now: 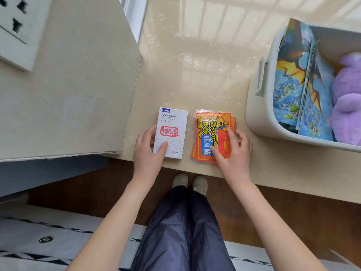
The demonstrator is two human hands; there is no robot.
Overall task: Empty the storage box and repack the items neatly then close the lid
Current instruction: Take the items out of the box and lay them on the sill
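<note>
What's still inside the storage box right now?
In the storage box, dinosaur picture books stand along one wall with a purple plush toy beside them. Something dark shows beneath the books, too covered to identify. The box's right part is out of frame.

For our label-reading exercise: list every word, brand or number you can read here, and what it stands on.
"KOVOL": white box, top corner.
"有线耳机": same box, bottom corner.
"活力元", "家族", "暖身贴": top orange packet.
Other print on both, including the packet's number: too blurred to read.
</note>
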